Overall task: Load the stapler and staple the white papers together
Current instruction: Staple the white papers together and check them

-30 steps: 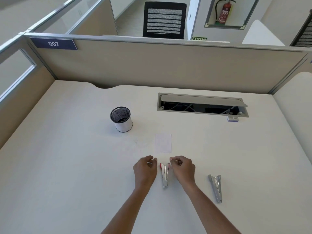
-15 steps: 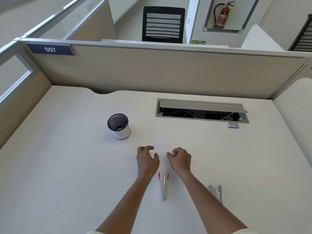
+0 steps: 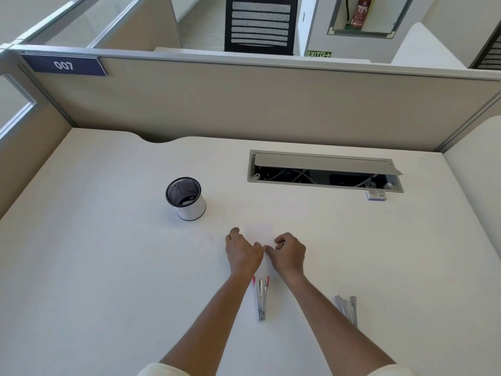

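Note:
The small white papers [image 3: 259, 232] lie flat on the desk, pale and hard to tell from the desktop. My left hand [image 3: 242, 253] covers their left edge with curled fingers. My right hand [image 3: 290, 252] sits on their right lower corner, thumb and fingers pinched together. The two thumbs almost touch. A metal stapler with pink ends [image 3: 260, 297] lies spread apart on the desk just behind my wrists, between my forearms, and neither hand touches it. A second metal stapler [image 3: 348, 309] lies to the right of my right forearm.
A mesh pen cup [image 3: 186, 198] stands to the left beyond the papers. An open cable tray [image 3: 324, 173] is set into the desk at the back right, with a small box [image 3: 376, 195] at its right front corner. Partition walls [image 3: 244, 101] close off the back and sides.
Both hands moved away from the pink-ended stapler and forward onto the white papers. The stapler stays on the desk, now behind my wrists.

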{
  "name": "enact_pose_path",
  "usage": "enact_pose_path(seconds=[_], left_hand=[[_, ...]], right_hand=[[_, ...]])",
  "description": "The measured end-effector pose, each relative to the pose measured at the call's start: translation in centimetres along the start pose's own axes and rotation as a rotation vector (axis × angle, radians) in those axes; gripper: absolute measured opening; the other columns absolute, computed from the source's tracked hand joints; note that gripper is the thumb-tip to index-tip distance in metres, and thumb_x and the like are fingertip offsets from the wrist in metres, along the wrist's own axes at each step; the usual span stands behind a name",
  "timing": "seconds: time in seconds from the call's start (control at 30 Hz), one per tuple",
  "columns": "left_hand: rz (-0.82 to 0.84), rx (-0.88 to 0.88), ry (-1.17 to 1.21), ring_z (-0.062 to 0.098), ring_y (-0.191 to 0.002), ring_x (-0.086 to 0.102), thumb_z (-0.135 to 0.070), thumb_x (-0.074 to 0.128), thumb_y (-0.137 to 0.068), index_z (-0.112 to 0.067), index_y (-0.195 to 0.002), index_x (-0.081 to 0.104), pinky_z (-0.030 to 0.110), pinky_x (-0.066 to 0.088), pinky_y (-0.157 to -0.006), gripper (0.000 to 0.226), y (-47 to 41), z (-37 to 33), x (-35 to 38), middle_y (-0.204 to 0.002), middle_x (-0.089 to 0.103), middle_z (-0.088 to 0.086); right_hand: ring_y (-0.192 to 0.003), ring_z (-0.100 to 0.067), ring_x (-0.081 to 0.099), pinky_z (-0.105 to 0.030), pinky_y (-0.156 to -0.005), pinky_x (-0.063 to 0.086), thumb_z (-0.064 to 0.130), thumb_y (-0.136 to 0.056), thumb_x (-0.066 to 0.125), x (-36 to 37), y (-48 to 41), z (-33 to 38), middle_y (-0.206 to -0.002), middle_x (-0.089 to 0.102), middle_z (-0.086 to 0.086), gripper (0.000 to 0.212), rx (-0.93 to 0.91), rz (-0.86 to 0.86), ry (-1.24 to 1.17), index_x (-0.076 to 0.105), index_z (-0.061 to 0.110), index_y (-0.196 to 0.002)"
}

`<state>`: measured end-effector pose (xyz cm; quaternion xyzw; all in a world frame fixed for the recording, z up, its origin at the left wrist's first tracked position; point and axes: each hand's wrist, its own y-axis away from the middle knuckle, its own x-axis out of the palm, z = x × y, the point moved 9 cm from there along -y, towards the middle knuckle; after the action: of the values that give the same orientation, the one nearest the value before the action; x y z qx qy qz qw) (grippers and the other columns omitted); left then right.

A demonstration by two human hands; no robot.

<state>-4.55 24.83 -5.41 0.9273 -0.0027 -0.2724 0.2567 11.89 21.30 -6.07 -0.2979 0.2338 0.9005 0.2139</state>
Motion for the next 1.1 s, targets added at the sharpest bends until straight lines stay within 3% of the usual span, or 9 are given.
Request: enact_pose_path(seconds=[0.17, 0.27, 0.4, 0.53, 0.67, 0.77, 0.93, 1.1], left_hand=[[-0.023, -0.05, 0.033, 0.029, -0.118, 0.062, -0.015, 0.066, -0.091, -0.006, -0.139, 0.051, 0.041, 0.056, -0.096, 0.051, -0.4, 0.3, -0.9, -0.113, 0.07, 0.006], [-0.047, -0.047, 0.049, 0.028, -0.107, 0.066, -0.016, 0.068, -0.091, -0.009, -0.122, 0.066, 0.046, 0.06, -0.086, 0.031, -0.2, 0.5, -1.4, -0.089, 0.067, -0.002], [-0.053, -0.039, 0.106, 0.021, -0.087, 0.067, -0.016, 0.074, -0.089, -0.009, -0.107, 0.075, 0.042, 0.061, -0.083, 0.018, 0.2, 0.7, -1.7, -0.071, 0.064, -0.011], [-0.004, -0.017, 0.192, 0.014, -0.075, 0.067, -0.017, 0.079, -0.086, -0.013, -0.097, 0.078, 0.028, 0.058, -0.07, 0.012, 0.4, 0.7, -1.9, -0.071, 0.069, -0.012], [0.1, 0.015, 0.342, 0.023, -0.08, 0.077, -0.013, 0.085, -0.081, -0.017, -0.086, 0.077, 0.036, 0.064, -0.082, 0.009, 0.5, 0.4, -2.2, -0.078, 0.08, 0.004], [0.155, 0.041, 0.467, 0.029, -0.088, 0.077, -0.007, 0.083, -0.082, -0.01, -0.097, 0.076, 0.034, 0.064, -0.081, 0.017, 0.9, -0.4, -2.9, -0.085, 0.08, 0.012], [0.282, 0.153, 0.491, 0.036, -0.095, 0.076, -0.009, 0.084, -0.082, -0.011, -0.112, 0.071, 0.044, 0.062, -0.088, 0.033, 2.7, -3.2, -4.1, -0.087, 0.08, 0.014], [0.309, 0.285, 0.513, 0.025, -0.088, 0.075, -0.004, 0.071, -0.093, -0.015, -0.124, 0.066, 0.038, 0.062, -0.087, 0.034, 5.2, -5.1, -5.8, -0.095, 0.08, 0.012]], right_hand=[[-0.076, -0.019, 0.059, -0.026, -0.07, 0.041, 0.016, -0.077, 0.084, -0.1, -0.2, -0.1, -0.074, 0.063, -0.001, 0.027, 0.0, 0.002, -0.005, 0.066, 0.005, -0.095], [-0.075, -0.018, 0.058, -0.025, -0.07, 0.04, 0.016, -0.077, 0.084, -0.1, -0.1, -0.1, -0.073, 0.062, 0.0, 0.027, 0.002, 0.009, -0.015, 0.066, 0.007, -0.095], [-0.074, -0.017, 0.059, -0.023, -0.07, 0.04, 0.018, -0.08, 0.082, -0.3, 0.0, -0.2, -0.071, 0.062, 0.002, 0.023, 0.009, 0.02, -0.053, 0.066, 0.009, -0.094], [-0.079, -0.018, 0.064, -0.025, -0.075, 0.044, 0.023, -0.085, 0.078, -1.6, 0.0, -0.8, -0.076, 0.068, 0.001, 0.016, 0.027, 0.02, -0.133, 0.069, 0.011, -0.091], [-0.083, -0.015, 0.067, -0.031, -0.081, 0.053, 0.025, -0.088, 0.076, -4.0, 0.5, -1.0, -0.085, 0.072, 0.003, 0.014, 0.017, -0.013, -0.223, 0.072, 0.012, -0.09], [-0.076, -0.015, 0.069, -0.036, -0.077, 0.058, 0.022, -0.088, 0.077, -5.2, 1.0, -0.5, -0.08, 0.075, 0.001, 0.008, 0.004, 0.023, -0.326, 0.072, 0.016, -0.086], [-0.069, -0.015, 0.063, -0.039, -0.077, 0.059, 0.009, -0.088, 0.076, -6.8, 2.8, 1.9, -0.069, 0.072, -0.004, 0.007, -0.028, 0.154, -0.552, 0.069, 0.007, -0.09], [-0.062, -0.013, 0.052, -0.032, -0.068, 0.049, 0.005, -0.086, 0.077, -8.6, 4.5, 3.8, -0.062, 0.065, -0.001, 0.008, -0.062, 0.136, -0.657, 0.07, 0.006, -0.087]])
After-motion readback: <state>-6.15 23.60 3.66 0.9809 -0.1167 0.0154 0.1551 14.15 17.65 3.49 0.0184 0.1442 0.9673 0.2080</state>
